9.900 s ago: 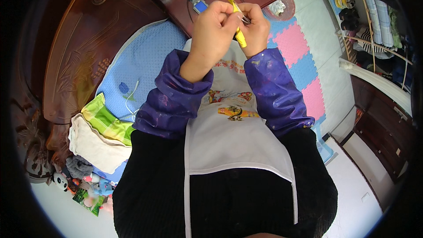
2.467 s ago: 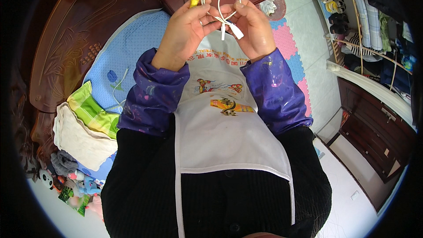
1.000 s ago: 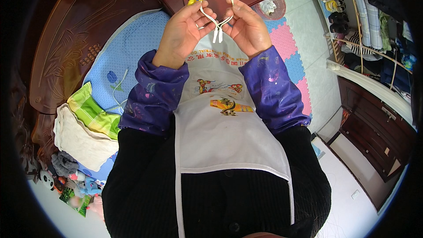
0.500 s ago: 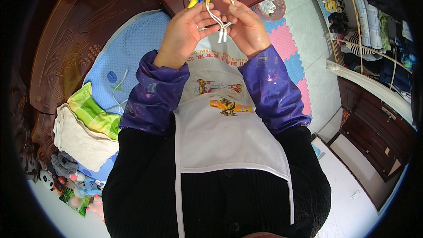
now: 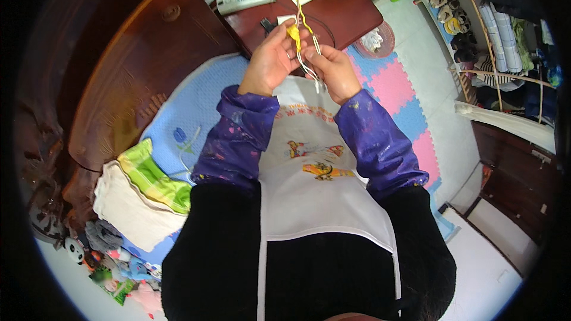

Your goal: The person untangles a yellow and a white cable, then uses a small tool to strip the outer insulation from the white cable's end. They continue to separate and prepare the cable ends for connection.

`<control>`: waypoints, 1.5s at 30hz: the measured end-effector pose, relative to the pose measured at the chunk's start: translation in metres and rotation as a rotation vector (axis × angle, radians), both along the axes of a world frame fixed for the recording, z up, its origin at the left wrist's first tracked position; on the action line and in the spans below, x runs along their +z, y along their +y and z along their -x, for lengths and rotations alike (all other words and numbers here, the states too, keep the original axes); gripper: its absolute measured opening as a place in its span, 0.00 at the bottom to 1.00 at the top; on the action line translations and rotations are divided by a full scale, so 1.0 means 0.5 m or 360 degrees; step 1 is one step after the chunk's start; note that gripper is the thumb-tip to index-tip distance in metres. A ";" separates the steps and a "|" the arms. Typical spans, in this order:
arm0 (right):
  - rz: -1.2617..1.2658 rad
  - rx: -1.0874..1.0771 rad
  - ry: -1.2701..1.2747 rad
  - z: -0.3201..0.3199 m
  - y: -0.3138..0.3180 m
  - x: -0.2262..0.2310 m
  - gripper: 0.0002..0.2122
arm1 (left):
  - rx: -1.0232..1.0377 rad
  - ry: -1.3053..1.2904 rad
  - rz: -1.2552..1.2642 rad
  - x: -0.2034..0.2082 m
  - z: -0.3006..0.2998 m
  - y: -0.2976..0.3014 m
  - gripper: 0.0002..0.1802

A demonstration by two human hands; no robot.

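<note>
Head view, white cords (image 5: 308, 71): judged light and limp, free to bend and twist; little slip is expected from the coating, which looks smooth.
White tips (image 5: 317, 88): hung below the fingers, close together; judged stiffer than the cords. Whether they are plugs or sleeves cannot be told at this size.
Yellow wrap (image 5: 294, 34): seen as a crumpled, tape-like covering on one strand – judged soft and easily loosened if rubbed.
Yellow strand (image 5: 307, 21): led from the white cords up toward the table; judged thin, so a sharp pull is best avoided.
Best hold: on the white cords just above the tips, by light finger pinch; the joints between yellow and white are judged the weak points.
Left hand (image 5: 275, 59): palm turned up, the yellow wrap held lightly between thumb and fingers.
Right hand (image 5: 334, 72): narrowed, the white cords pinched between thumb and forefinger.
Position: the cords are placed between the two hands, above the upper edge of the apron (image 5: 318, 214) – short of the dark red table (image 5: 354, 18).
</note>
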State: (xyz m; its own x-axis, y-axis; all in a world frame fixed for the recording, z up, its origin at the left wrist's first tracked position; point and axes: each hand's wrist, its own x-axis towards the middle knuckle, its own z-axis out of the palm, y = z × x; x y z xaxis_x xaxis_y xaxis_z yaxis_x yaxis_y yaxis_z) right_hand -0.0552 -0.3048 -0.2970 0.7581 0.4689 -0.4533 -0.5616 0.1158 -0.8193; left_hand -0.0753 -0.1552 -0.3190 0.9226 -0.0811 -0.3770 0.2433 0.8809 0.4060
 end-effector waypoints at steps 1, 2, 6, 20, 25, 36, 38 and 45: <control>-0.0005 0.0000 0.0004 -0.001 -0.002 0.000 0.06 | 0.0016 0.0022 0.0032 0.009 0.001 -0.001 0.14; 0.0047 0.0104 -0.0049 -0.003 -0.006 0.002 0.06 | 0.0031 -0.0011 -0.0041 0.019 0.003 0.002 0.15; 0.0053 -0.0292 -0.0216 -0.002 0.016 -0.009 0.11 | 0.0171 0.0005 -0.0883 0.006 0.019 0.010 0.14; 0.0363 -0.0326 -0.1508 -0.052 0.015 -0.012 0.09 | 0.0664 -0.1034 -0.2700 0.056 0.013 -0.058 0.30; 0.0122 -0.0402 -0.1019 -0.065 -0.041 -0.040 0.06 | 0.0538 -0.0419 -0.1533 0.029 -0.037 -0.112 0.21; -0.0079 -0.0486 0.0240 -0.092 -0.041 -0.020 0.03 | -0.0338 -0.0345 -0.0261 -0.023 -0.096 -0.068 0.12; -0.0062 -0.0396 0.0143 -0.105 -0.046 -0.060 0.03 | -0.0366 -0.0397 -0.0358 -0.061 -0.106 -0.058 0.12; 0.0220 -0.0346 -0.0226 -0.069 -0.023 -0.044 0.07 | -0.0319 -0.0673 -0.0754 -0.092 -0.093 -0.005 0.08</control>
